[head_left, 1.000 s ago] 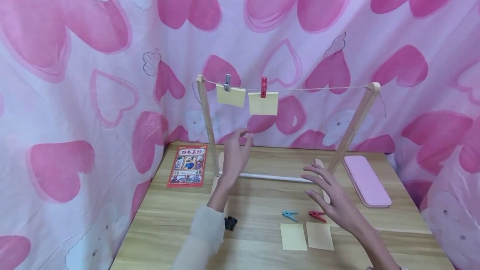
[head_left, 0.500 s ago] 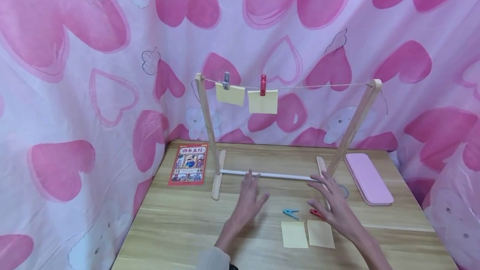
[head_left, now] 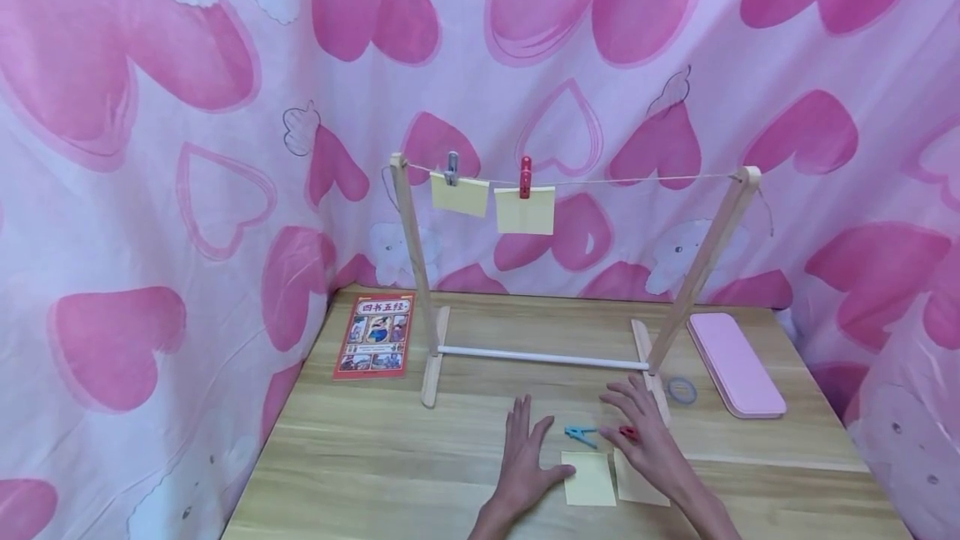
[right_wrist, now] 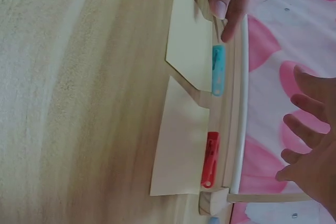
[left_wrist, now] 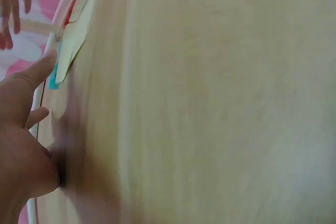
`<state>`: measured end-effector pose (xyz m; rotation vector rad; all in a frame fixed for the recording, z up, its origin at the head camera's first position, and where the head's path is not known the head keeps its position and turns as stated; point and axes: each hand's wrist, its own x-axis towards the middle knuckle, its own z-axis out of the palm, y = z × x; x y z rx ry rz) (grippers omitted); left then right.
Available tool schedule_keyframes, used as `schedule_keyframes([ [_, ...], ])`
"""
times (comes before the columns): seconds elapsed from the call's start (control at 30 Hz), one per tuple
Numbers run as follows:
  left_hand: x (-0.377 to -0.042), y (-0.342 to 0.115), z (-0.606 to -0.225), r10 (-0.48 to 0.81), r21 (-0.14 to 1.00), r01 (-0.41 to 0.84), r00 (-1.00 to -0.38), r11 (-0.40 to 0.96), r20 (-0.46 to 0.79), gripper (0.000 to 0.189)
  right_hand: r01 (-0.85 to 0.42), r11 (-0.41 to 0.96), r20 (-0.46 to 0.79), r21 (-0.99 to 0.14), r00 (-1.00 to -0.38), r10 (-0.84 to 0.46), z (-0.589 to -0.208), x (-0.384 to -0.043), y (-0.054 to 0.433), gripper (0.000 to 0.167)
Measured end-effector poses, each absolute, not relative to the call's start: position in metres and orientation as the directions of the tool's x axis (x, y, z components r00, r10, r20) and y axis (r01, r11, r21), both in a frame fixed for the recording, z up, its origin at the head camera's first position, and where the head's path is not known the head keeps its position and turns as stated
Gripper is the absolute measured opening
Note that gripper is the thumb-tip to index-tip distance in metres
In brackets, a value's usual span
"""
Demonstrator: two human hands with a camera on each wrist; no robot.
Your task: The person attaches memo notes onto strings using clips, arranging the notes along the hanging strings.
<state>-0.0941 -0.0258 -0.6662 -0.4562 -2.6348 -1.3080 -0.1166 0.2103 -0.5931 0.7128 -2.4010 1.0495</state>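
Down from beside the hanging notes, then past the white rod [head_left: 540,357], the left hand [head_left: 523,465] has come to the near part of the table [head_left: 360,457]. Its fingers are extended with the thumb spread wide, and it holds nothing. The thumb tip overlaps the edge of the left loose note [head_left: 589,480] in the head view; whether they touch cannot be told.

The right hand [head_left: 651,444] has shifted slightly toward the left hand. Its fingers are spread wide and hold nothing; the right wrist view shows it apart from the things on the table. In the head view it partly covers the right loose note [head_left: 633,486] and the lower red clip [right_wrist: 210,161].

Both loose notes lie side by side, each with a clip just beyond its far edge: the blue clip [right_wrist: 218,69] by the left one, the lower red clip by the right.

Above, a string [head_left: 622,180] runs between two wooden posts. A grey clip [head_left: 452,169] and an upper red clip [head_left: 526,177] each hold a yellow note on it. A red booklet [head_left: 372,336] lies left of the stand; a grey ring [head_left: 682,390] and a pink case [head_left: 737,365] lie to its right.
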Motion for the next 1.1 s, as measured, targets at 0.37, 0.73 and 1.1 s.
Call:
schedule_keyframes([
  [0.37,-0.094,-0.02,-0.677,0.186,0.549,0.394,-0.899,0.737,0.396,0.08,-0.567,0.62,0.536,-0.543,-0.802,-0.265,-0.607,-0.12,0.208,0.054],
  [0.73,-0.09,-0.019,-0.666,0.208,0.569,0.392,-0.909,0.723,0.361,0.047,-0.54,0.767,0.533,-0.345,-0.786,-0.313,-0.65,-0.115,0.207,0.048],
  [1.1,-0.091,-0.023,-0.661,0.213,0.623,0.337,-0.94,0.706,0.268,0.035,-0.508,0.759,0.52,-0.408,-0.812,-0.264,-0.651,-0.108,0.199,0.039],
])
